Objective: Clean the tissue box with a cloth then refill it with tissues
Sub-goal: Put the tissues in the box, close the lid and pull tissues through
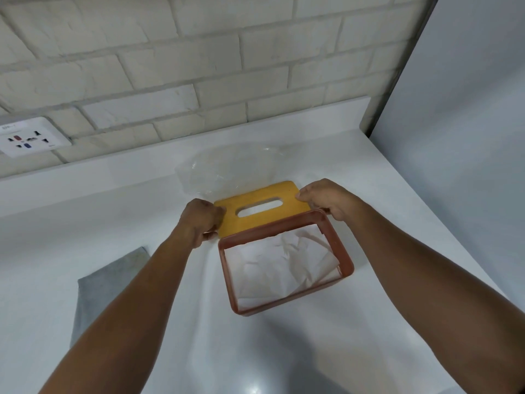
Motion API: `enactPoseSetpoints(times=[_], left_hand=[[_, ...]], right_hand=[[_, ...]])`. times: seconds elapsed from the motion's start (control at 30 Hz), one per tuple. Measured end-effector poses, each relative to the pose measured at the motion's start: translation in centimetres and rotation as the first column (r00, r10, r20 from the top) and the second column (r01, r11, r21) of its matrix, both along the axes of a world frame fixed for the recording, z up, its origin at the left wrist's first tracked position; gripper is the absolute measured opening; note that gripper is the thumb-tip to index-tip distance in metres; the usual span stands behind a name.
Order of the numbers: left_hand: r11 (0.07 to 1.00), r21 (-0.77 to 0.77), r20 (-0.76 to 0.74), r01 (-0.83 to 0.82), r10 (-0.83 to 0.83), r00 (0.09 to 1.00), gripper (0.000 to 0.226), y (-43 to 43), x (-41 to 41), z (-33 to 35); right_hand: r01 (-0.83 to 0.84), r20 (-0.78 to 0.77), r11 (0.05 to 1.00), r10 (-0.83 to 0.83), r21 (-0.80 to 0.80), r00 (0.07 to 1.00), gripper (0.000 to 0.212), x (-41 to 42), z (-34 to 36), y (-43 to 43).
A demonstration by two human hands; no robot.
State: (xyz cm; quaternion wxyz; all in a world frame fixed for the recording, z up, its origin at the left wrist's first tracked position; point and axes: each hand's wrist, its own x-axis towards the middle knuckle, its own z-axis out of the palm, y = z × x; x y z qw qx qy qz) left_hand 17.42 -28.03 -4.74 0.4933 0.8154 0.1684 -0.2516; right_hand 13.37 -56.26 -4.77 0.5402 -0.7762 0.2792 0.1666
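Both arms reach out over the white desk (284,351). The left hand (199,220) grips the left short edge of a yellow flat plastic lid (284,191) with an oval slot, its fingers (211,236) curled tight round that edge, knuckles up. The right hand (329,199) holds the lid's right end. Its fingers (305,193) are bent, pressed together and pinching the far corner. The lid spans the gap between the two sets of fingers, held level or slightly tilted. Its near long edge is at the far rim of the box; contact cannot be told. A red-brown rectangular plastic tissue box (287,304) stands open-topped on the desk just nearer than the fingers, its far right corner under the right hand. White crumpled tissues (281,263) lie loose inside it, filling the bottom and rising toward the right wall. Beyond the fingers, close behind the lid, lies a clear plastic bag (227,169), flat and wrinkled. A grey folded cloth (105,288) lies on the desk left of and nearer than the left fingers, partly under the left forearm, apart from the box. Far to the left of the fingers, a white wall socket plate (31,137) is set in the pale brick wall (199,52). A plain grey panel (468,109) stands to the right of the right fingers.
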Motion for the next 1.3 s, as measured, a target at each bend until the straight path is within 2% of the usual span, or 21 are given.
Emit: enactPoseSetpoints(times=[0.07,0.2,0.3,0.5,0.6,0.7,0.77,0.9,0.97,1.07,1.2,1.3], left_hand=[[0.997,-0.057,0.022,-0.056,0.057,0.998,0.009,0.2,0.2,0.6],[0.986,-0.164,-0.006,-0.042,0.041,0.999,0.018,0.5,0.3,3.0],[0.984,-0.176,0.007,-0.032,0.034,0.999,0.007,0.7,-0.4,4.7],[0.989,-0.142,0.113,-0.030,0.047,0.992,0.008,0.7,-2.6,5.3],[0.998,-0.058,0.151,0.036,-0.027,0.988,0.023,0.9,-3.9,5.3],[0.987,0.048,0.120,0.154,-0.159,0.980,0.043,0.5,-4.8,5.6],[0.965,0.117,0.109,0.235,-0.248,0.963,0.059,0.3,-5.3,6.2],[0.917,0.178,0.089,0.357,-0.376,0.922,0.087,0.2,-6.9,7.5],[0.897,0.223,0.093,0.383,-0.410,0.907,0.105,0.5,-7.9,7.6],[0.841,0.387,0.137,0.378,-0.458,0.878,0.094,0.8,-9.3,6.9],[0.752,0.562,0.160,0.344,-0.507,0.847,0.084,0.4,-10.5,5.8],[0.718,0.631,0.190,0.295,-0.512,0.838,0.079,0.1,-11.2,5.5]], right_hand=[[0.031,0.023,0.997,-0.032,0.070,0.999,0.016,-0.1,0.5,0.2],[0.129,0.046,0.991,-0.130,0.022,0.990,0.012,-0.2,2.4,0.3],[0.170,0.061,0.983,-0.174,0.068,0.983,0.013,-1.0,4.0,0.0],[0.119,0.066,0.991,-0.123,0.060,0.990,0.018,-4.8,5.2,-0.1],[0.065,0.062,0.997,-0.067,0.039,0.996,0.020,-6.9,5.5,-0.4],[0.032,0.066,0.999,-0.031,-0.017,0.997,0.033,-8.2,5.5,-0.4],[0.027,0.091,0.996,-0.020,-0.084,0.996,0.042,-8.8,5.8,-0.2],[-0.016,0.111,0.967,0.045,-0.254,0.993,0.044,-9.7,6.1,0.2],[-0.050,0.100,0.948,0.086,-0.313,0.991,0.055,-10.5,6.2,0.3],[-0.081,0.111,0.921,0.133,-0.382,0.985,0.066,-11.8,6.2,0.7],[-0.119,0.080,0.813,0.199,-0.569,0.977,0.047,-12.9,6.2,1.5],[-0.116,0.057,0.752,0.199,-0.649,0.978,0.042,-13.3,5.9,1.8]])
